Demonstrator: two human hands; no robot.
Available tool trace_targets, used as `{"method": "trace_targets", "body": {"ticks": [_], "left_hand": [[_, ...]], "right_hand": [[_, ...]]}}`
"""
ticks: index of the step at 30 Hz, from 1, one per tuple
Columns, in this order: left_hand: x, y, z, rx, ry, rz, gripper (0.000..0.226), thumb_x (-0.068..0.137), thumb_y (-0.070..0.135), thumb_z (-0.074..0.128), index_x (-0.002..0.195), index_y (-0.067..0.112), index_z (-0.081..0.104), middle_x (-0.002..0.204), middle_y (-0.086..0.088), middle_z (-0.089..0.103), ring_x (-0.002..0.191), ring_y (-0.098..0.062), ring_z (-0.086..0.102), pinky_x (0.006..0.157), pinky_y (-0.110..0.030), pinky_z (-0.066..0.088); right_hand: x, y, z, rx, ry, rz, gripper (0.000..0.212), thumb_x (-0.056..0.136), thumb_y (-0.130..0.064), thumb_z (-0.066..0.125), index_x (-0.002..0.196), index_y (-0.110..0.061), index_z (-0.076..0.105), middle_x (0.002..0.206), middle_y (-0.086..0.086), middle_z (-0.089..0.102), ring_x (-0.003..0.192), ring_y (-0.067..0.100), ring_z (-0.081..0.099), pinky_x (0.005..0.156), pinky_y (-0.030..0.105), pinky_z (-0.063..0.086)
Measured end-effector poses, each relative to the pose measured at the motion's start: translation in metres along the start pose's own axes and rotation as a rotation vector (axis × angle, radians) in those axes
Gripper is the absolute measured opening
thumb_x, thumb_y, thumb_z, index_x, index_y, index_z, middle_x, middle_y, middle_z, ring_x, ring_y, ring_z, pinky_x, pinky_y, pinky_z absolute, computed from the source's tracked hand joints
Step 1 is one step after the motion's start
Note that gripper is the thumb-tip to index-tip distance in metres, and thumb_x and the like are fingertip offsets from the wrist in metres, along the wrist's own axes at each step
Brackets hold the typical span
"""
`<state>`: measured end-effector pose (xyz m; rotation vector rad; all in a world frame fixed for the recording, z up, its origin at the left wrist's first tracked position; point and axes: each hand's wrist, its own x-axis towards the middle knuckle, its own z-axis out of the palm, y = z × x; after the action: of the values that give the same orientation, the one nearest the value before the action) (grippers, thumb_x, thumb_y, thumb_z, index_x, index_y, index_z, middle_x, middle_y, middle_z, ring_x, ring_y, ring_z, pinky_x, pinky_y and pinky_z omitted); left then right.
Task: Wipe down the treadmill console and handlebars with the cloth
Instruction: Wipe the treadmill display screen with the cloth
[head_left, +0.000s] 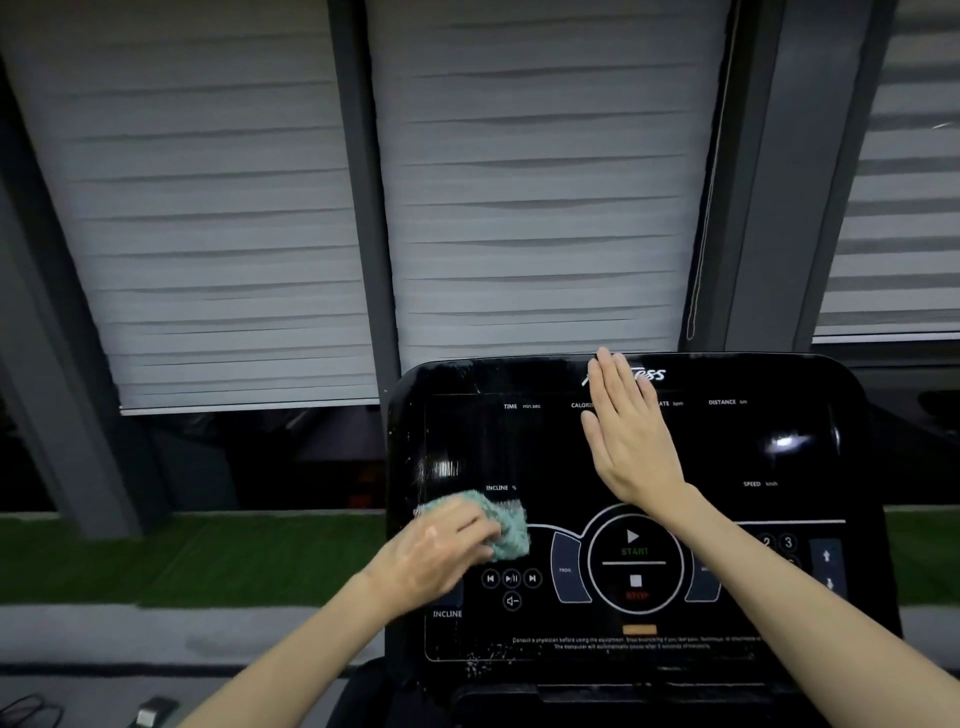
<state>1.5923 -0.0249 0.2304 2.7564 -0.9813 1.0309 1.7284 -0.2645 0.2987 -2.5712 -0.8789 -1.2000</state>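
The glossy black treadmill console (779, 452) fills the lower right of the head view, with white labels and a round START/STOP control in its lower middle. My left hand (441, 551) grips a bunched teal cloth (506, 522) and presses it against the console's left side, just below the INCLINE label. My right hand (631, 431) lies flat with straight fingers on the upper middle of the console, its fingertips reaching the top edge. Wet streaks show on the console's left part. No handlebars are in view.
Behind the console hang grey window blinds (234, 208) between dark frame posts. A strip of green turf (182, 556) and grey floor lie to the left below. A small object and cables (150, 712) sit at the bottom left corner.
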Motion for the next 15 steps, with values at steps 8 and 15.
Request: {"method": "trace_targets", "body": {"ticks": [8, 15], "left_hand": [[0.031, -0.030, -0.014, 0.190, 0.161, 0.015, 0.013, 0.096, 0.023, 0.051, 0.101, 0.014, 0.058, 0.094, -0.006, 0.057, 0.079, -0.018, 0.046, 0.066, -0.034, 0.046], [0.102, -0.067, -0.052, 0.217, 0.318, -0.143, 0.018, 0.087, 0.018, 0.064, 0.105, 0.016, 0.061, 0.100, -0.007, 0.058, 0.086, -0.020, 0.044, 0.066, -0.043, 0.052]], "right_hand": [[0.000, -0.001, 0.001, -0.020, 0.014, 0.000, 0.058, 0.098, -0.030, 0.024, 0.149, -0.001, 0.022, 0.158, 0.013, 0.016, 0.147, 0.025, 0.011, 0.118, 0.041, 0.012], [0.000, -0.002, 0.001, -0.007, 0.028, -0.001, 0.059, 0.099, -0.031, 0.024, 0.149, -0.002, 0.020, 0.158, 0.012, 0.015, 0.147, 0.023, 0.008, 0.119, 0.036, 0.005]]}}
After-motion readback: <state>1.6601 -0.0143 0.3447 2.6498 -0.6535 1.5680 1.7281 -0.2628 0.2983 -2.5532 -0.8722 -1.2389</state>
